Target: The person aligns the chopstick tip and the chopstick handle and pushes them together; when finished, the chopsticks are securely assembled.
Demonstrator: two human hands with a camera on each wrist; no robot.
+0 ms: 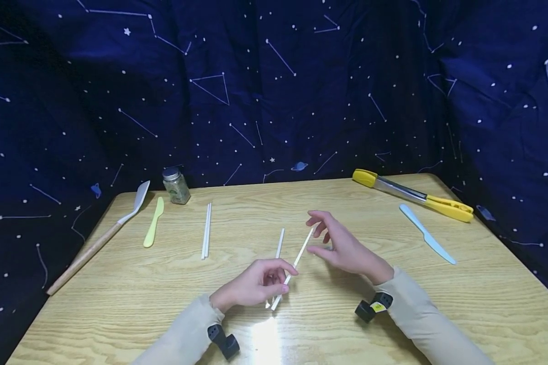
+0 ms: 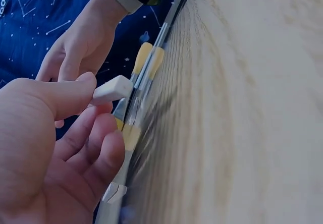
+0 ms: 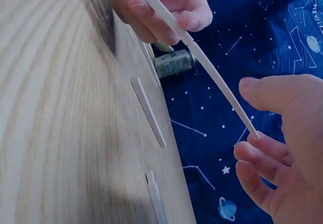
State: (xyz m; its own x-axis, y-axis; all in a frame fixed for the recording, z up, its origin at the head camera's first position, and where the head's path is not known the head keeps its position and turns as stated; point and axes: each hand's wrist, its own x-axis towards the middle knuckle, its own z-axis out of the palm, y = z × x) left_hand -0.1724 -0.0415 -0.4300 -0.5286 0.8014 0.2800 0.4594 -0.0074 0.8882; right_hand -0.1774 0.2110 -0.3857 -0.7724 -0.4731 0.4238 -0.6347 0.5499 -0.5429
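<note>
My left hand (image 1: 258,281) pinches a white chopstick (image 1: 303,247) near its thick, square end, between thumb and fingers. It is raised off the table, its thin end slanting up and away to the right. In the right wrist view, that thin end meets a fingertip of my right hand (image 3: 272,156), whose thumb stands apart from it. My right hand (image 1: 342,248) has its fingers loosely bent around the tip without gripping it. A second white chopstick (image 1: 280,242) lies on the table, partly hidden by my left hand.
A pair of white chopsticks (image 1: 206,230) lies on the wooden table (image 1: 132,314). Left of it are a yellow knife (image 1: 153,223), a wooden-handled spatula (image 1: 96,246) and a lidded jar (image 1: 177,187). A blue knife (image 1: 426,234) and yellow tongs (image 1: 411,195) lie on the right.
</note>
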